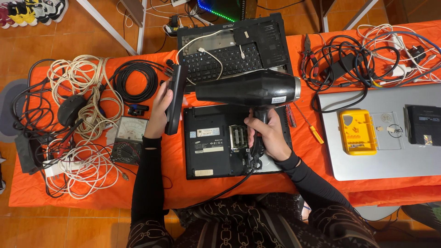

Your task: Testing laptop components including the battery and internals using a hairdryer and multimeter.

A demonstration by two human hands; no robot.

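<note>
My right hand (268, 134) grips the handle of a black hair dryer (248, 88), whose barrel points left over an upturned black laptop base (209, 144). Its cord runs down off the table's front edge. My left hand (159, 115) holds a long black laptop battery (175, 98) upright by its left side, just left of the laptop base and of the dryer's nozzle. Behind the dryer lies a second opened laptop with a bare keyboard (227, 57) and a white cable across it.
An orange cloth (92, 193) covers the table. At the left lie white cable bundles (85, 138), a black cable coil (135, 81) and an analogue multimeter (129, 140). At the right are a silver laptop (390, 156) with a yellow case (357, 132), a screwdriver (310, 128), pliers and tangled adapters.
</note>
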